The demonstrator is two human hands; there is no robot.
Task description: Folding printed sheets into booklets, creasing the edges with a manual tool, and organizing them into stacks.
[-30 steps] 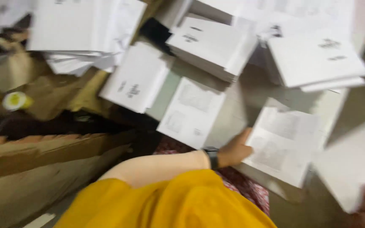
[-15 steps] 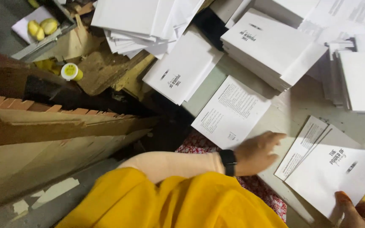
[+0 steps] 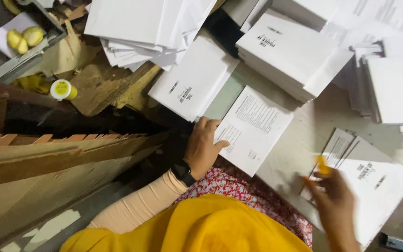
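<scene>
Clearly the work in hand is the sorting or gathering of printed paper. The left hand (image 3: 204,147) lies flat with fingers relaxed, its fingertips pressing the near-left corner of a white printed sheet with dense black text (image 3: 253,128); it grips nothing, only pins the page. That sheet lies at the near edge of the pale worktable (image 3: 299,140). The right hand (image 3: 334,205) is blurred, fingers spread over a white folded booklet with a small black title block (image 3: 374,186), and something small and yellow (image 3: 322,164) shows at its fingertips; whether it is pinched there I cannot tell. The booklet sits toward the table's near right corner, overlapping another printed leaf (image 3: 336,147).

Judging from this, the step is steadying one sheet while reaching for the next piece. The next move probably calls for a firm pinch on a single leaf, lifted without dragging its neighbour.

Farther out, a stack of white booklets (image 3: 295,53) stands mid-table, another booklet (image 3: 192,81) overhangs the left edge, and loose white sheets (image 3: 141,28) pile at the far left corner. Off the table lie brown cardboard scraps (image 3: 99,84) and a yellow-capped bottle (image 3: 63,88).
</scene>
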